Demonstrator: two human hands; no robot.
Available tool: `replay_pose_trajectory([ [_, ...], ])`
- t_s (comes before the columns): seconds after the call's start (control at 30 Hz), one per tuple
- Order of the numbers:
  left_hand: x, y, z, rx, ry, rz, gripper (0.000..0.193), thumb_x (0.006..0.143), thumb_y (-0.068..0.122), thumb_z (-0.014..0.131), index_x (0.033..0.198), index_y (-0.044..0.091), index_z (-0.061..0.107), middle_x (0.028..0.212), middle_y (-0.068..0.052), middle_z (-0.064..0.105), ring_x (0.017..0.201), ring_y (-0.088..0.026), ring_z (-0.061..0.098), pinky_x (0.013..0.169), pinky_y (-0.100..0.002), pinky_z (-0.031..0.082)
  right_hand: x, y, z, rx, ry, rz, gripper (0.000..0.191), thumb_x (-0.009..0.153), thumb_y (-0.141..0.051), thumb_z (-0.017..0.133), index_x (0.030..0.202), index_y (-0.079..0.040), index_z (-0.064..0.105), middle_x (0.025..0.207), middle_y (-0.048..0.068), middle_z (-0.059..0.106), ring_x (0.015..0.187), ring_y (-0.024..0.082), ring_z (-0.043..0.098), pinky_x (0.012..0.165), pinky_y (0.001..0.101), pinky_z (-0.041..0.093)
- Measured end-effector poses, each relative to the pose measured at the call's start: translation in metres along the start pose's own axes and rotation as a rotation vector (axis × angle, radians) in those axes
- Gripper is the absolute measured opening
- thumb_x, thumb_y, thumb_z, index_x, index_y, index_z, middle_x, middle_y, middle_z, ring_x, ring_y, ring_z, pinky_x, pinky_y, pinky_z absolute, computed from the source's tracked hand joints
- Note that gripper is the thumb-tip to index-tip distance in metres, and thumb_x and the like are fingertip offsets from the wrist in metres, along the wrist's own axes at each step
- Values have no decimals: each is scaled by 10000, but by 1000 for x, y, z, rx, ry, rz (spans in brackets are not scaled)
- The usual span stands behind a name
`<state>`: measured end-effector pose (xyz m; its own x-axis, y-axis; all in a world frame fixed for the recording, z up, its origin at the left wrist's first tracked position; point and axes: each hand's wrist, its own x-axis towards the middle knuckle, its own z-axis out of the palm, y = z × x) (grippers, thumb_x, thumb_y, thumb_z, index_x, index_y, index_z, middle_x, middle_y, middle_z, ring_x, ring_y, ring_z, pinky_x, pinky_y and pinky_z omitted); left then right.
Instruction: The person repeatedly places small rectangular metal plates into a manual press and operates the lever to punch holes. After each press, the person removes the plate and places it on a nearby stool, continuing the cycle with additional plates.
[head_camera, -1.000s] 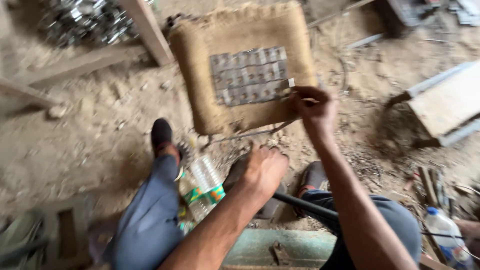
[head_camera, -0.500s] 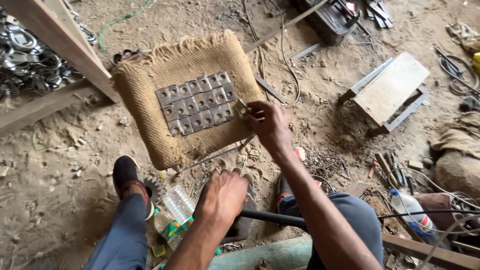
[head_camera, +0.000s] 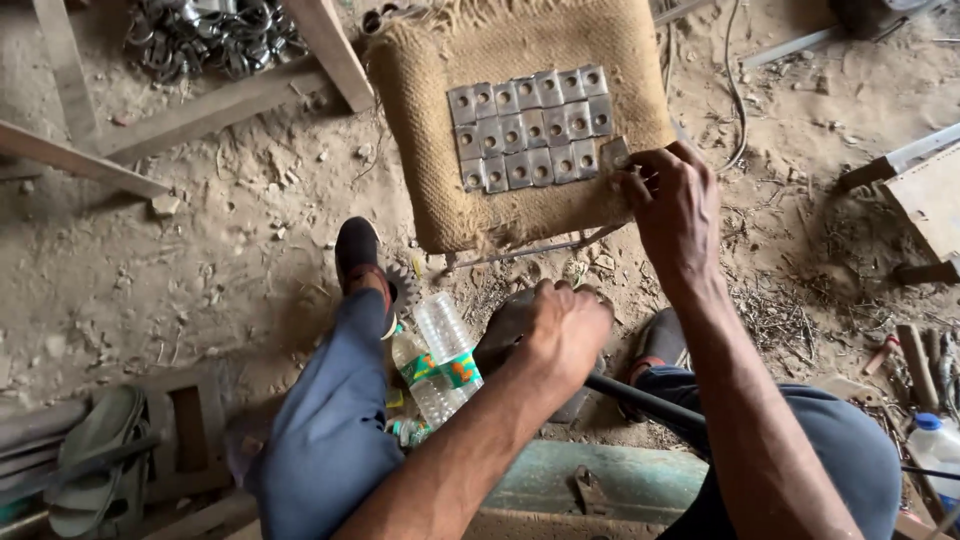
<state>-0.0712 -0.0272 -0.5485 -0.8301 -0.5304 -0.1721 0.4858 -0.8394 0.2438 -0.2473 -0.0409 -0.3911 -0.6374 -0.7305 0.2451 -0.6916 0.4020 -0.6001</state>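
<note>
Currently, right hand (head_camera: 672, 200) pinches a small metal plate (head_camera: 613, 152) at the right end of the plate rows (head_camera: 530, 130) on the burlap pad (head_camera: 520, 215); left hand (head_camera: 565, 325), fisted, grips a dark handle (head_camera: 650, 400) nearer; placing step, needing careful alignment.

Soft, even daylight with faint shadows, no glare, sharp centre (edges slightly stretched by the wide lens).

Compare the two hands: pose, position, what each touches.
The right hand reaches out to the burlap pad, its fingertips on a small metal plate at the edge of the plate rows; the left hand sits nearer the body, closed in a fist, its contents hidden. Right fingers pinch; left fingers curl shut. Both are bare, seen from above.
</note>
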Motion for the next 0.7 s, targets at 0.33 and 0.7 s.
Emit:
replay_pose_trajectory([
  [0.33,0,3,7,335,141,-98,376,1027,397,452,714,190,422,727,31,371,674,-134,329,604,-303,375,-1,8,20,-69,108,-5,241,935,-252,843,1052,-47,792,995,115,743,739,184,734,645,317,579],
  [0.7,1,5,17,589,204,-101,383,987,344,552,641,213,455,631,60,377,596,-118,328,563,-290,355,-1,13,26,-81,114,27,224,923,-229,843,1071,-66,802,987,117,739,746,190,728,635,322,583],
])
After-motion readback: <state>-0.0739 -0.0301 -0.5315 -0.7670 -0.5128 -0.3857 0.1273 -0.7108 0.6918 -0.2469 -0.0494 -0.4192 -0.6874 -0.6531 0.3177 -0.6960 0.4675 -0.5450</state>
